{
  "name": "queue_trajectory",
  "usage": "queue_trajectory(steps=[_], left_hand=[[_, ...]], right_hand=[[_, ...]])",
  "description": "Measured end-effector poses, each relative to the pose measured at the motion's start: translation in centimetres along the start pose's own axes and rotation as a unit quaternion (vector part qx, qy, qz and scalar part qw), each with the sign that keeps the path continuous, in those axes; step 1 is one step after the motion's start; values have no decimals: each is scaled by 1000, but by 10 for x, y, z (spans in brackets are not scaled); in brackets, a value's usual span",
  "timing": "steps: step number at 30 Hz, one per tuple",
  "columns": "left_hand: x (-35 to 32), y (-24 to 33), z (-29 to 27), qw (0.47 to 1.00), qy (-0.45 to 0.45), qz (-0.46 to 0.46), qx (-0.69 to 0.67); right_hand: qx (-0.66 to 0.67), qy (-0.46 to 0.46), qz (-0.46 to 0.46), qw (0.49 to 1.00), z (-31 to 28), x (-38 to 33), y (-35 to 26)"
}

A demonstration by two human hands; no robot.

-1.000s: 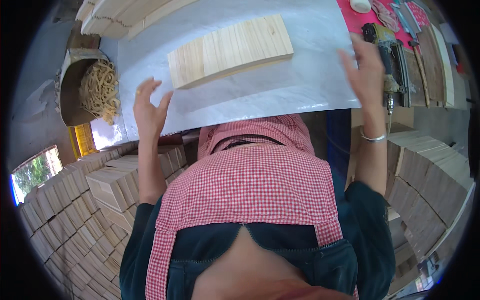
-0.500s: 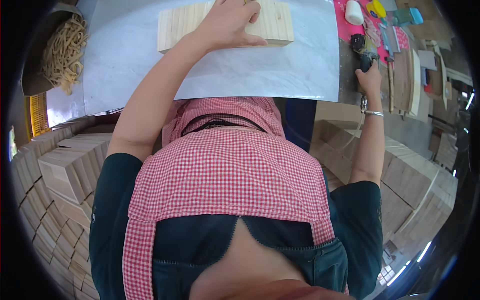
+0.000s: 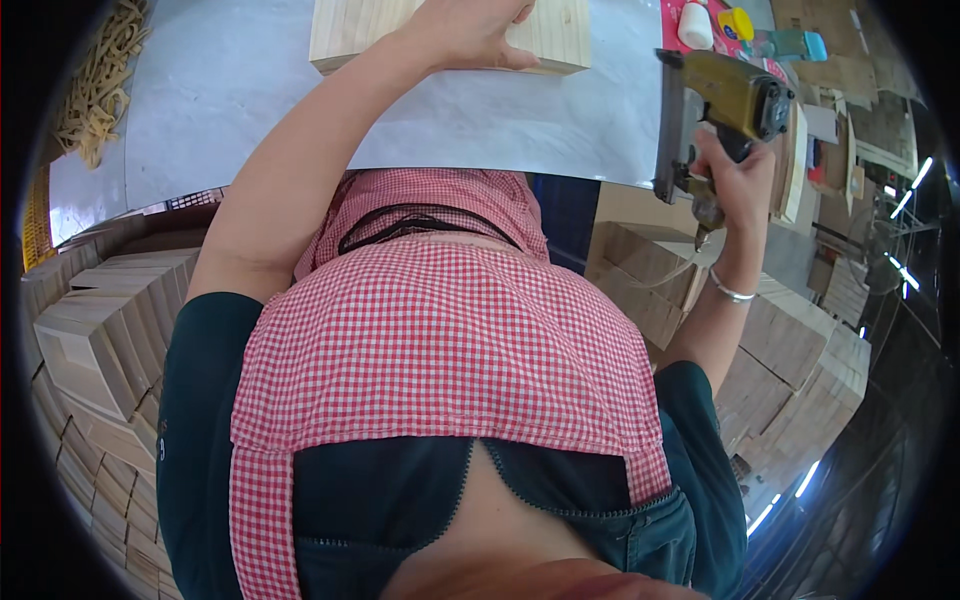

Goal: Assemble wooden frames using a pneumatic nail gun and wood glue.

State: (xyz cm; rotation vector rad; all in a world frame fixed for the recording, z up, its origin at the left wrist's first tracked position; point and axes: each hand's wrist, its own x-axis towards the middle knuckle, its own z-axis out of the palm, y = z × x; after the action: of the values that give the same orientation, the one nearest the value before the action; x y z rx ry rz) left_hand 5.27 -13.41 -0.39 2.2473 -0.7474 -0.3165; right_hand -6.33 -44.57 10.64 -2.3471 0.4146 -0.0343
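A pneumatic nail gun (image 3: 735, 90), olive-brown and black, is raised off the right side of the table. My right hand (image 3: 735, 175) is closed around its handle, and a hose hangs from the fitting below. My left hand (image 3: 470, 32) rests over a pale rectangular wooden block (image 3: 555, 35), thumb along its near edge and fingers bent on top. The upper frame edge cuts off part of that hand and the far side of the block. The block lies flat on a grey-white tabletop (image 3: 400, 120).
Tan stringy strips (image 3: 100, 90) lie piled at the far left. Beyond the nail gun stand a white bottle (image 3: 695, 27), a yellow-lidded pot (image 3: 735, 24) and a teal container (image 3: 795, 45). Stacked wooden pieces (image 3: 120, 320) flank me at left, with more wooden stacks (image 3: 780, 350) at right.
My right hand has lifted the nail gun from the table's right side and brought it up toward me. My left hand stays on the wooden block while the view has shifted slightly.
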Motion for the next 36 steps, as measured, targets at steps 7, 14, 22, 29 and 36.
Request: queue_trajectory(steps=[7, 14, 22, 29, 36], left_hand=[[-1, 4, -2, 1000, -1, 5, -6], [-2, 1, 1, 1000, 14, 19, -20], [-3, 2, 2, 999, -6, -9, -47], [2, -1, 3, 1000, -6, -2, 1], [-6, 7, -12, 998, -48, -18, -48]], right_hand=[[-12, -99, -4, 995, 17, -30, -51], [-30, -109, -21, 993, 24, -23, -54], [-15, -100, 11, 995, 32, -30, -53], [21, -75, 52, 996, 40, -41, -47], [-21, -69, 16, 997, 39, -40, -58]])
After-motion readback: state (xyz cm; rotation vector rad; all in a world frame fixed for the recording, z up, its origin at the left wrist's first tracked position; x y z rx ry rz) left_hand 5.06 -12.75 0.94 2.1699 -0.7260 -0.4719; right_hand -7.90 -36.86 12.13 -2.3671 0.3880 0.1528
